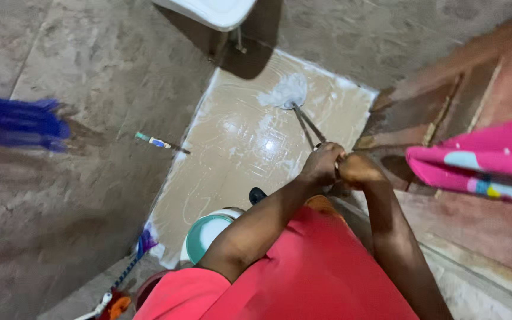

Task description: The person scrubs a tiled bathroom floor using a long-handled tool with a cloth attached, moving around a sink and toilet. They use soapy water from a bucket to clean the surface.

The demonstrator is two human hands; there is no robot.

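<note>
Mop: it is a pale, soggy rag head on a thin stick, and it sits in the upper middle of the frame, at the far end of the wet patch.
Wet patch: a big shiny, soapy piece of floor runs from the middle of the frame down toward the lower left. White streaks show where it has been wiped. I think long, even strokes along it would clean best.
Dry floor: it is dull and brown and fills the left side. Keeping the soapy water off it looks wise.
Pink cloth: it hangs in at the right edge, well apart from the mop.
Blue thing: it is a blur at the left edge, and I cannot tell what it is.
Bucket: it has a teal rim and stands at the lower middle, just beside the person's left arm and near enough for a dip.
Left hand: it is clenched around the stick, right of the middle.
Right hand: it is clenched too, touching the left hand. I think spreading the hands along the stick would give a better push.
Toothbrush: it is small, lies left of the patch, and is best steered around.
</note>
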